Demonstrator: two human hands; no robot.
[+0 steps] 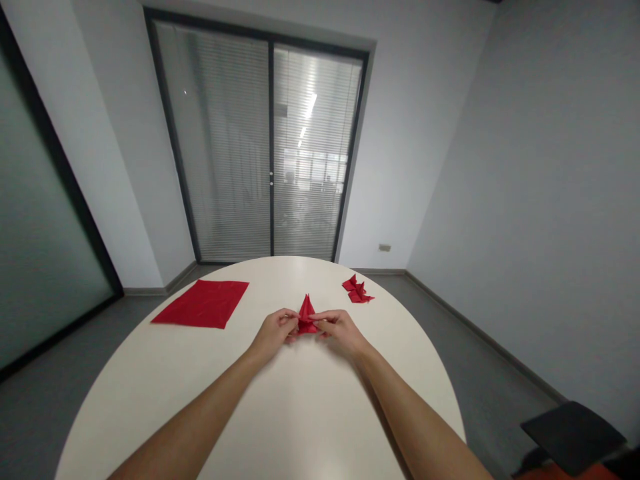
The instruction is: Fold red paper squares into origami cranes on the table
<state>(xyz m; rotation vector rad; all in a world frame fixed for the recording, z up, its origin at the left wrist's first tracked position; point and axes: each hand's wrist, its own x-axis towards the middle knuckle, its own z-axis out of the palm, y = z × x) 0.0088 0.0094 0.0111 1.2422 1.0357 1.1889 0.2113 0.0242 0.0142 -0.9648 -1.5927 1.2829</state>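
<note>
Left hand [274, 333] and right hand [344, 331], I observed, pinched the red origami piece [307, 307] between near-closed fingertips [323, 315], presumably steadying it.

three folded red pieces [306, 310], one flat red square [205, 305], one round table [295, 407], one wall socket [385, 247]

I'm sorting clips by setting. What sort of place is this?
Probably a small office meeting room, judging by the curved-edged white table, the dark-framed glass partition with horizontal blinds, and the greenish glass panel at left.
</note>
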